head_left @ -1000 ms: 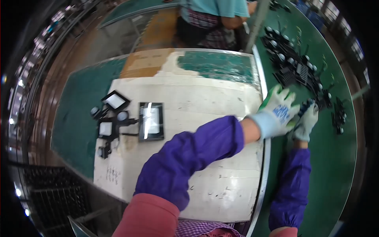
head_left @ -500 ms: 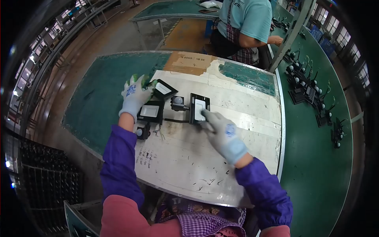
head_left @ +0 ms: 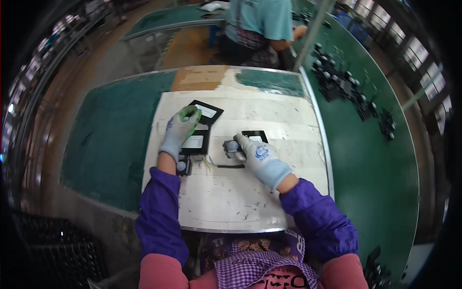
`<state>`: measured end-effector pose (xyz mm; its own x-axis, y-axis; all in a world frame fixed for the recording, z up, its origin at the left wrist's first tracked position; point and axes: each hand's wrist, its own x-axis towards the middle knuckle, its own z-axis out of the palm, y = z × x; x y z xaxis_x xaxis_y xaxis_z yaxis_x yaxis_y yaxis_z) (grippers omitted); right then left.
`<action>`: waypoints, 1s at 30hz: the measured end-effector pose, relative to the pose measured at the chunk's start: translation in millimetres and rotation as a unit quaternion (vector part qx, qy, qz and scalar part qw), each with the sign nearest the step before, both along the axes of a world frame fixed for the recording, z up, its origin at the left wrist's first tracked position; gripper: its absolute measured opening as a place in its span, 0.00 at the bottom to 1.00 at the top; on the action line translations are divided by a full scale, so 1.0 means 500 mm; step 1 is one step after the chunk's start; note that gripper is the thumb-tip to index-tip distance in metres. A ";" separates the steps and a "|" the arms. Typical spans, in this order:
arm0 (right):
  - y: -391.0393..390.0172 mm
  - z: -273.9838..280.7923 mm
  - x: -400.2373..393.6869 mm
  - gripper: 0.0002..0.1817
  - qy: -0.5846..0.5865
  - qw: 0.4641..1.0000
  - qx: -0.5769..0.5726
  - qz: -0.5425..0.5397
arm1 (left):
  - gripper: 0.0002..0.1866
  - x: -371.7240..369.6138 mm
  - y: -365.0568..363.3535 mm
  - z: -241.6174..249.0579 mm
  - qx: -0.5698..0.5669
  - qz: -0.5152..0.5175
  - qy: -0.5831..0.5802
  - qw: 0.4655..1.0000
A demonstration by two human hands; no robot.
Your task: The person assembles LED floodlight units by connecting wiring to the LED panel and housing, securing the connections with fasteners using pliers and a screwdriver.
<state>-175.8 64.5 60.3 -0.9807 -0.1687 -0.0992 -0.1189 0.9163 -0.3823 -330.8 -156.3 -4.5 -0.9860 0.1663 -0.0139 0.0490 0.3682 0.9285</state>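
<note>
My left hand, in a pale glove with green fingertips, curls at the lower left edge of a tilted black floodlight. Its fingers close around a pale rounded part there. Under that wrist lies a second floodlight, with its motion sensor below and loose coloured wire ends beside it. My right hand grips a third floodlight at its motion sensor; the palm covers much of the lamp. A black cable runs left from under this hand.
White board covers part of the green table, with small dark scraps near the front edge. Brown cardboard lies at the back. On the right, a long green bench carries several floodlights. A co-worker in a teal shirt is beyond the table.
My right hand has shifted from the third floodlight's face to its sensor, and that lamp has turned. My left fingers have curled in at the upper floodlight's edge. The camera view has swung.
</note>
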 end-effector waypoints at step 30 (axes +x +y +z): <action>0.197 -0.009 0.412 0.22 -0.016 0.702 -0.629 -0.335 | 0.26 0.485 0.236 0.060 0.323 -0.307 -0.514 0.733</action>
<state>30.0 162.9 55.5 -0.8826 0.3549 -0.3084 0.2042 -0.3015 -0.9313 -88.1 -38.3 25.4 -0.2464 0.8734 -0.4201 -0.8270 0.0365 0.5610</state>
